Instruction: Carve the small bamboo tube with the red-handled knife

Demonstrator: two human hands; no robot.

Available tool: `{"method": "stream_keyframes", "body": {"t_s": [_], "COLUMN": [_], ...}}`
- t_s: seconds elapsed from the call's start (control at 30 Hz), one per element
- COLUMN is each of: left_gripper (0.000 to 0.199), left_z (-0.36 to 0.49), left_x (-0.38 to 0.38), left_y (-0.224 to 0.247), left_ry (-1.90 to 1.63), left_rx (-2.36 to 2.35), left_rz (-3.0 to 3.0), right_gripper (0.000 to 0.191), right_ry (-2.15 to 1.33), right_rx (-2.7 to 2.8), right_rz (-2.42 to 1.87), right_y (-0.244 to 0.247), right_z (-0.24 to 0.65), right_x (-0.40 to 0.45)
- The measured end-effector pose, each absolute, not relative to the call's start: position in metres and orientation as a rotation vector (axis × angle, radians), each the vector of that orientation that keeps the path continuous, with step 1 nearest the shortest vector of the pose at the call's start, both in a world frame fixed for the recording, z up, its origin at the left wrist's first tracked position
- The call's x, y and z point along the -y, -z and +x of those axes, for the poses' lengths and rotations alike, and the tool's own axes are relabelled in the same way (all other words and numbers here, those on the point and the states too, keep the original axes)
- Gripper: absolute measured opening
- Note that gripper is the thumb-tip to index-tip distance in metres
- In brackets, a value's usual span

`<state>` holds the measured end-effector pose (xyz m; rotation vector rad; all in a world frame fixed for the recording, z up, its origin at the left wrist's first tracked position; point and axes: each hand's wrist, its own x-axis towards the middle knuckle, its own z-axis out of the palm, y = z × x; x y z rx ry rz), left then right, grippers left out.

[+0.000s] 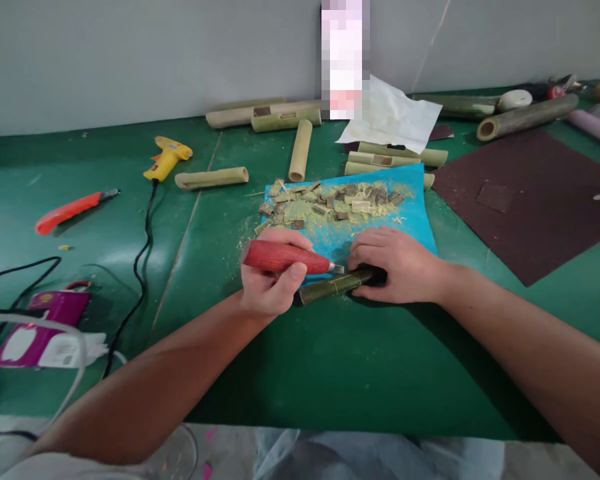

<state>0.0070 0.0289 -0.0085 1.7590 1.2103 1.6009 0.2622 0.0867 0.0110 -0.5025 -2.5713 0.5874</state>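
Bare hands meet over a length of bamboo at a workbench, the left hand [275, 283] wrapped around the handle of a red-handled chisel [290, 257], the right hand [397, 263] curled over the far-right end of a dark green bamboo tube [325, 290]. The tube lies between the two, its uncovered end just beside the left hand's fingers and its other end hidden under the right palm; the chisel's metal tip points toward the right hand, close above the tube, though whether it touches cannot be told. Beneath everything stretches a green tabletop [280, 373]. At right sits a dark brown sheet [535, 223] with a small square piece on it, while a blue sheet [417, 230] spreads just beyond the hands. A crumpled white paper [390, 120] rests behind it, on top of pale bamboo tubes. To the left are a purple box [70, 307], a yellow glue gun [167, 159] trailing a black cord and an orange-red utility knife [70, 213]. Wood chips [361, 207] and fine shavings litter the blue sheet.
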Motion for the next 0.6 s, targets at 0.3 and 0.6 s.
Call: {"method": "stream_keyframes", "body": {"t_s": [0.3, 0.6], "left_gripper": [0.034, 0.033], "left_z": [0.009, 0.007], "left_x": [-0.03, -0.025], "left_y": [0.003, -0.006], "left_ry": [-1.559, -1.448], "left_rx": [-1.059, -1.033], "left_rz": [1.813, 1.885], "right_gripper": [0.019, 0.021], "right_ry": [-0.606, -0.607], "right_rx": [2.55, 2.543], "right_rz": [-0.445, -0.433], "right_y": [-0.008, -0.006], "right_z": [0.263, 0.263], "right_x": [-0.086, -0.088]}}
